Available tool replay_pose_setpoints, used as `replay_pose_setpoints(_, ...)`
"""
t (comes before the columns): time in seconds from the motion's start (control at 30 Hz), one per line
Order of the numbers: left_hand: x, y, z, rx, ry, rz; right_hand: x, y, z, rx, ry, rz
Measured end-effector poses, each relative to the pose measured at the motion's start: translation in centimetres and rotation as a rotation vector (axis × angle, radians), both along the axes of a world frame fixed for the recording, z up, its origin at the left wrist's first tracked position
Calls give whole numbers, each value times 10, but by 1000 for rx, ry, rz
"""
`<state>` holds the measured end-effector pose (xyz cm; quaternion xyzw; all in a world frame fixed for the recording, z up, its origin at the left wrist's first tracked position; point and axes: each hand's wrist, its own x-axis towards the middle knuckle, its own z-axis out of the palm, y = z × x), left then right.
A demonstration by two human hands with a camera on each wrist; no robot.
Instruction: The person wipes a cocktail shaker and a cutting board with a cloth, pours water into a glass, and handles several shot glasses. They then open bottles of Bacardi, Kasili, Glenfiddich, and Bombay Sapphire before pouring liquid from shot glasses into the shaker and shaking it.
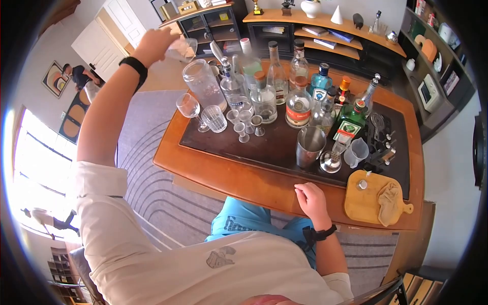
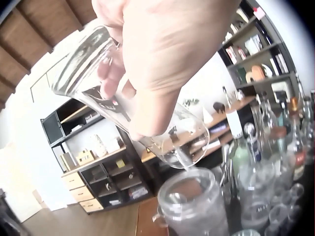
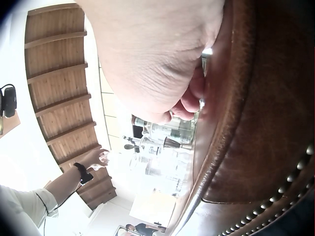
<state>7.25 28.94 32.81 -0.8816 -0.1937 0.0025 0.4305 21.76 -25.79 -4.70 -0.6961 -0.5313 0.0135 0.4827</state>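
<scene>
My left hand (image 1: pixel 155 47) grips a clear drinking glass (image 2: pixel 81 66), thumb on one side and fingers on the other. The glass is tipped, its mouth low and overlapping the top of a large clear glass jar (image 2: pixel 194 206) in the left wrist view. A translucent streak shows at its lower rim. The jar (image 1: pixel 202 84) stands at the table's left end, beside a stemmed glass (image 1: pixel 188 105) and a cut-glass tumbler (image 1: pixel 214 119). Loosely curled and holding nothing, my right hand (image 1: pixel 312 203) is at the table's front edge, nearest the metal shaker tin (image 1: pixel 310 145).
Several bottles, including a blue bottle (image 1: pixel 321 84) and a green bottle (image 1: pixel 352 119), crowd the table's middle. Small jiggers (image 1: pixel 241 133) stand before them. At the right lie a strainer top (image 1: pixel 330 162), a plastic measuring cup (image 1: pixel 356 152) and a wooden board (image 1: pixel 363 206) with a cloth (image 1: pixel 389 203).
</scene>
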Motion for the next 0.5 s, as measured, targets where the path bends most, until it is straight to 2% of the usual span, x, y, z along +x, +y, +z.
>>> replay_pose_setpoints(0.07, 3, -8, -12, -19, 14, 141, 2, 0, 0, 13, -14, -10)
replay_pose_setpoints(0.17, -12, 21, -6, -94, -107, 13, 1, 0, -3, 27, 7, -10)
replay_pose_setpoints(0.2, -14, 11, -4, -99, -103, 12, 2, 1, -3, 28, 2, -1)
replay_pose_setpoints(0.27, -28, -11, -1, -368, -391, 55, 2, -1, -3, 20, -1, 16)
replay_pose_setpoints(0.3, -37, -9, -7, -425, -504, 21, 2, 0, -3, 16, -1, 15)
replay_pose_setpoints(0.33, -48, -11, -16, -426, -503, 24, 2, 1, -3, 15, 0, 13)
replay_pose_setpoints(0.4, -73, -20, -44, -790, -958, 31, 3, 1, -4, 17, 4, 11)
replay_pose_setpoints(0.47, -120, 27, -109, -805, -1078, -96, 2, 1, -4, 18, 6, 13)
replay_pose_setpoints(0.5, -126, -4, -124, -806, -1140, -145, 2, 2, -4, 11, 4, 13)
